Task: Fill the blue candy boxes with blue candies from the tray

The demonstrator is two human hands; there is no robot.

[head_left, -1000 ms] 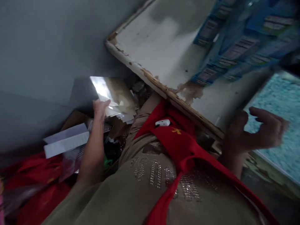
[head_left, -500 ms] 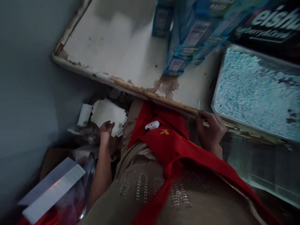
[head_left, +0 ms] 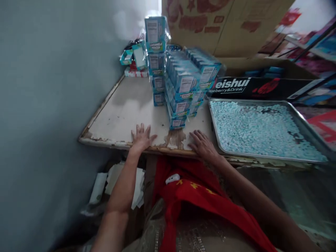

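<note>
My left hand (head_left: 142,138) rests on the front of the worn white table (head_left: 123,108), its fingers spread and nothing in them. To the right, my right hand (head_left: 203,144) lies on the table's front edge with fingers stretched out, also holding nothing. Between and beyond the hands stand stacked blue candy boxes (head_left: 181,87) marked "Caramelo Macizo", some in clear wrap. A taller stack of the same boxes (head_left: 156,63) rises behind on the left. Right of my right hand, a metal tray (head_left: 220,145) holds many small pale-blue pieces (head_left: 252,131).
A black printed carton (head_left: 278,87) stands behind the tray, with a large brown cardboard sheet (head_left: 223,31) behind it. Opened boxes (head_left: 132,56) lie at the table's back left corner. A grey wall (head_left: 52,105) borders the left. White papers (head_left: 136,189) sit below the table.
My view has risen from my lap toward the table. My left hand has come up from beside the papers onto the table, and my right hand has opened flat on its edge.
</note>
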